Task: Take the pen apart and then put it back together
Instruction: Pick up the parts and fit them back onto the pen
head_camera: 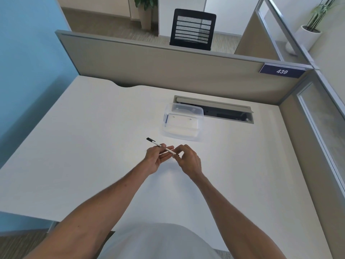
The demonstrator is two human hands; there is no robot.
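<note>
**Pen held in both hands over desk, ends gripped for disassembly**

The pen [162, 146] was held in the air just above the white desk [93, 146], approx. centre of the view, w/ its black capped end pointing up and away to the left. The left hand [155, 159] was closed round the barrel near its middle, fingers curled under and thumb on top. The right hand [188, 159] was pinched on the near end, fingertips [177, 149] pressed together on the tip section; exactly what part was nipped could not be told, as it was hidden by the fingers.

A clear plastic box [183, 124] was seen further back on the desk, well apart from the hands; contents were unclear.

Judged from the view, the pen was still in one piece, so the take-apart step was prob. only starting. The pen would be expected to be light, stiff and smooth, hence slippery under a twist. It would best be held firmly at mid-barrel by one hand and turned or pulled at the end piece by the other. Small inner parts (refill, poss. a spring) could be dropped or rolled off, so they would best be laid flat on the desk.
</note>
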